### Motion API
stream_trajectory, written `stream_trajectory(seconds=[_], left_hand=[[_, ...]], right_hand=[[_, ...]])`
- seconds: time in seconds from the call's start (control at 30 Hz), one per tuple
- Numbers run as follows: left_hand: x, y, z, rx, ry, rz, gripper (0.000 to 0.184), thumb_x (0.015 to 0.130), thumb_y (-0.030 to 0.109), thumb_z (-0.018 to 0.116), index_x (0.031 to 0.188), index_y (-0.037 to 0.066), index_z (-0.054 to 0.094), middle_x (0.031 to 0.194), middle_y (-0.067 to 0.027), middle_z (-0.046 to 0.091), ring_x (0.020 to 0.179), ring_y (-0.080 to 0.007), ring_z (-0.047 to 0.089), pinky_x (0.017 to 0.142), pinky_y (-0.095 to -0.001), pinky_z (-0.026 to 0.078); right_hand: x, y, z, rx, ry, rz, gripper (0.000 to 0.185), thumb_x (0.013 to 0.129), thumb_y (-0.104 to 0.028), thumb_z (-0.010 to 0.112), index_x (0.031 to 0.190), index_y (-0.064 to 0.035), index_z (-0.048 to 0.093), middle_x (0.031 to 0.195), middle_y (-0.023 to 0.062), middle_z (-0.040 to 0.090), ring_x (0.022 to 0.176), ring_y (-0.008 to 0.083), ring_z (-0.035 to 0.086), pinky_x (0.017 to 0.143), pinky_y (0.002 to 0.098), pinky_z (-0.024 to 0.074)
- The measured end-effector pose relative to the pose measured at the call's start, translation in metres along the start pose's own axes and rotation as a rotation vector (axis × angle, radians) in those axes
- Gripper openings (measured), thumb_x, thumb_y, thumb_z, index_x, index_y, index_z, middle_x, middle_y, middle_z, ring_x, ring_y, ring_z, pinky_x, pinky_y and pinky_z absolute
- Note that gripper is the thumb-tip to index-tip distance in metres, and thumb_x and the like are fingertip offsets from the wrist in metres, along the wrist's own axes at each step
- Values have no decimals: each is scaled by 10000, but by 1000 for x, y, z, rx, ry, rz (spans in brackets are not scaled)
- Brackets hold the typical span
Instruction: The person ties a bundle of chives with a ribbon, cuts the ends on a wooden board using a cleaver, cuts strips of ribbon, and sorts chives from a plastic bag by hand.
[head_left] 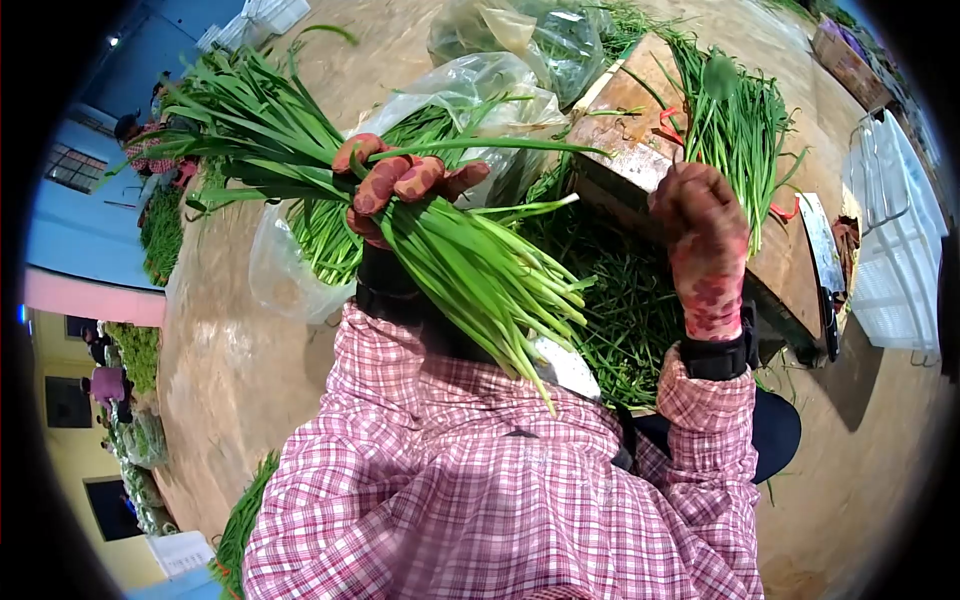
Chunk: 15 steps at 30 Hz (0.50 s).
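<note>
My left hand (400, 188), in a stained glove, is wrapped round a loose bunch of garlic chives (470, 270). The dark leaf tips fan out to the upper left and the pale stem ends point down to the right. One longer chive sticks out sideways toward the board. Beside the wooden board (625, 115), my right hand (703, 215) is raised with its fingers pinched together; whatever is between them, if anything, is too small to make out. Just beyond it, more chives (735, 130) lie on the board, with red ties (670, 125) at their edge.
A broad knife (825, 255) lies at the board's right edge. White plastic crates (895, 230) stand farther right. Clear plastic bags (490, 85) of chives sit on the floor ahead. Leaf scraps (640, 330) are piled below the board. Other people (108, 385) are at far left.
</note>
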<state>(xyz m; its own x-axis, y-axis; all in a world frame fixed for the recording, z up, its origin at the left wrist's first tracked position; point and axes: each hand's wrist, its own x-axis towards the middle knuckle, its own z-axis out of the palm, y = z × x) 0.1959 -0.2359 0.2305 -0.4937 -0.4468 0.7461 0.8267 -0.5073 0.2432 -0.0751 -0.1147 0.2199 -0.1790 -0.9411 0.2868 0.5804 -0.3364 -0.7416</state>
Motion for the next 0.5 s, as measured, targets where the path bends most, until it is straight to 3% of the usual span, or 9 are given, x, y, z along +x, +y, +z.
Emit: stream_trajectory(seconds=[0.03, 0.07, 0.2, 0.23, 0.33, 0.37, 0.4, 0.5], left_hand=[[1, -2, -1, 5, -7, 11, 153, 929, 156, 567, 1039, 260, 592, 788, 84, 665, 1013, -210, 584, 1170, -580, 74], [4, -7, -4, 6, -12, 20, 155, 927, 156, 570, 1040, 260, 593, 786, 84, 666, 1013, -210, 585, 1170, -582, 70], [9, -16, 3, 30, 31, 38, 172, 911, 145, 591, 1041, 257, 590, 784, 81, 666, 1011, -207, 585, 1171, -588, 57], [9, -16, -1, 2, -15, 11, 179, 904, 133, 599, 1038, 252, 584, 790, 77, 667, 1009, -205, 585, 1172, -591, 48], [4, -12, 5, 80, 29, 15, 177, 898, 131, 608, 1033, 242, 582, 790, 78, 666, 1006, -201, 584, 1172, -593, 42], [3, -10, 3, 61, 31, 25, 161, 901, 137, 610, 1027, 234, 584, 787, 79, 666, 1003, -204, 585, 1173, -593, 34], [3, -10, 2, 62, 21, 26, 161, 899, 136, 612, 1025, 232, 585, 786, 77, 667, 1002, -204, 585, 1174, -592, 32], [8, -13, 0, 32, -6, -10, 112, 916, 149, 589, 992, 232, 589, 786, 65, 673, 999, -208, 584, 1179, -577, 21]], right_hand=[[-9, -1, 18, -336, 134, 2, 114, 868, -31, 631, 982, -29, 640, 903, 29, 617, 818, 141, 581, 786, 241, 464], [-14, 2, 36, -503, 70, 44, 195, 826, 0, 643, 1014, -49, 647, 949, 47, 628, 844, 158, 592, 792, 252, 473], [-3, 22, 62, -1163, -486, -350, 287, 720, 35, 649, 978, -90, 669, 886, 99, 624, 882, 227, 614, 752, 319, 504], [-2, 16, 64, -1296, -541, -361, 182, 739, 31, 641, 895, -60, 659, 830, 111, 608, 846, 265, 621, 707, 349, 511], [-15, 20, 43, -1025, -241, -142, 98, 765, 21, 643, 842, -39, 642, 816, 95, 612, 781, 232, 624, 678, 331, 509], [-19, 19, 36, -966, -101, -162, 84, 792, 2, 665, 868, -28, 646, 823, 75, 624, 755, 194, 624, 692, 306, 506], [-24, 19, 32, -844, 18, 67, 99, 799, -21, 696, 888, -27, 654, 861, 64, 636, 802, 163, 622, 727, 277, 499], [-22, 15, 49, -843, -209, -39, 207, 783, -66, 736, 973, -45, 656, 944, 81, 647, 872, 209, 629, 789, 302, 510]])
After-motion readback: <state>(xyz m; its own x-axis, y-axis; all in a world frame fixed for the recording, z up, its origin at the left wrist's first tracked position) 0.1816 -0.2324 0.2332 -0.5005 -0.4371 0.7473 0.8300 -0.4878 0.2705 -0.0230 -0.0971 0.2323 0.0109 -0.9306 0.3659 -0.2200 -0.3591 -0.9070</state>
